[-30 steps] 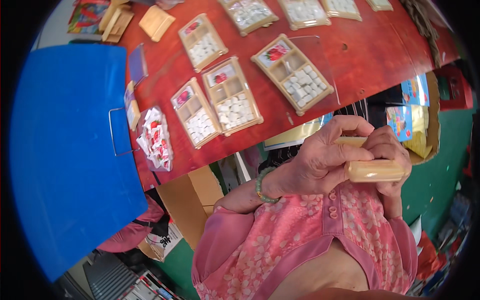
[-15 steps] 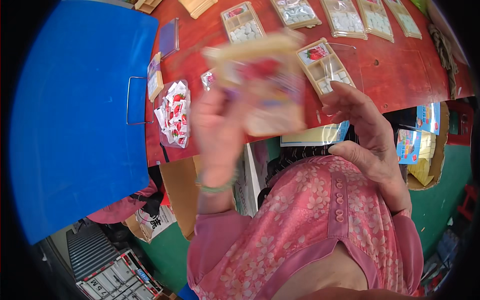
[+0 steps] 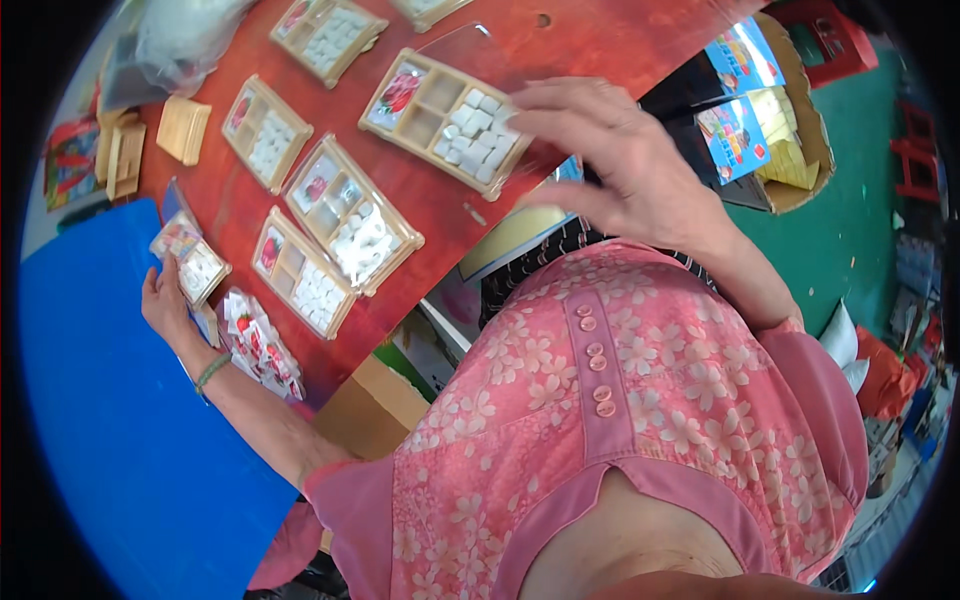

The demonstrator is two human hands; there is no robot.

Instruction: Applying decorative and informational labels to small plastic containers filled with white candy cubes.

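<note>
My left hand (image 3: 172, 308) is at the far left of the table, its fingers against the edge of a small wooden box (image 3: 200, 272) that has white pieces and a printed card. My right hand (image 3: 625, 160) hovers with its fingers stretched apart at the right end of a wooden compartment box (image 3: 425, 130). That box holds white blocks in its large section and a strawberry card in a small one. Left of it lie a film-covered wooden box (image 3: 352, 215) and, touching it, another filled box (image 3: 303, 272).
A clear tub of strawberry-printed sachets (image 3: 258, 345) stands near my left forearm. A blue board (image 3: 110, 420) borders the red table (image 3: 540, 50) on the left. More filled boxes (image 3: 268, 132) lie farther back. A carton (image 3: 805, 110) stands beyond the right edge.
The view has swung to the right. My left hand has let go of the box it carried and moved left to another box. My right hand stays raised with fingers spread.
</note>
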